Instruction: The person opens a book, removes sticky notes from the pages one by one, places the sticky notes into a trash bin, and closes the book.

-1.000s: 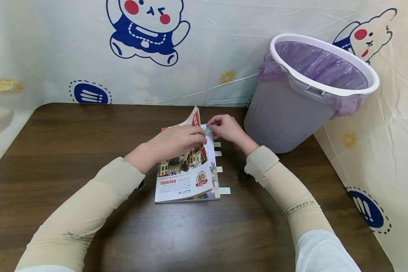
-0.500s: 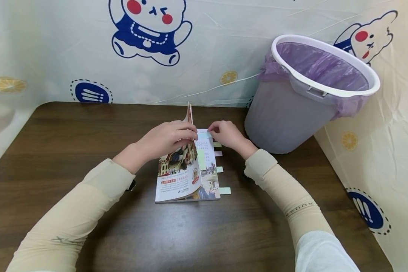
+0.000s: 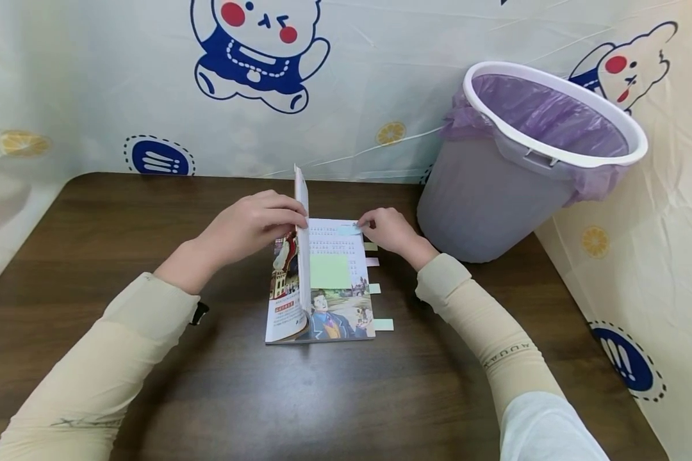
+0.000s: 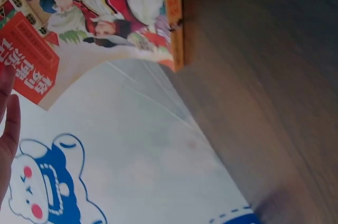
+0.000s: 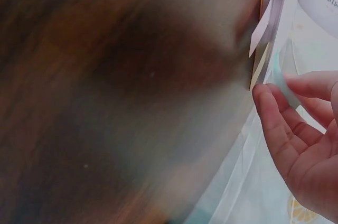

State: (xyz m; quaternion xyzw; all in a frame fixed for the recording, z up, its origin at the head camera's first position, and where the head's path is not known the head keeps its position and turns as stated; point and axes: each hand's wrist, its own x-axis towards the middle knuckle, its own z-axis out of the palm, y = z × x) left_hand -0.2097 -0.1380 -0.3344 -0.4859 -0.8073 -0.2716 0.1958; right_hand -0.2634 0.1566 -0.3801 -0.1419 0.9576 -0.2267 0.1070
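A book (image 3: pixel 337 314) lies on the wooden table, its cover and a bundle of pages raised nearly upright. My left hand (image 3: pixel 256 221) holds this lifted part near its top edge; the thumb's hold is hidden. In the left wrist view the colourful front cover (image 4: pixel 105 18) shows, fingers at the left. A green sticky note (image 3: pixel 330 271) is on the exposed page. At that page's upper right corner, my right hand (image 3: pixel 387 227) pinches a pale blue sticky note (image 3: pixel 348 230). The right wrist view shows the blue note (image 5: pixel 285 84) between thumb and fingers.
Several coloured tabs, one a pale green tab (image 3: pixel 383 324), stick out from the book's right side. A grey bin (image 3: pixel 467 198) with a purple liner stands at the back right. A printed cloth (image 3: pixel 357 77) hangs behind the table (image 3: pixel 121 256).
My left hand has moved left, swinging the cover and pages up and uncovering the page with the green note. My right hand stays at the page's upper corner, slightly lower than before.
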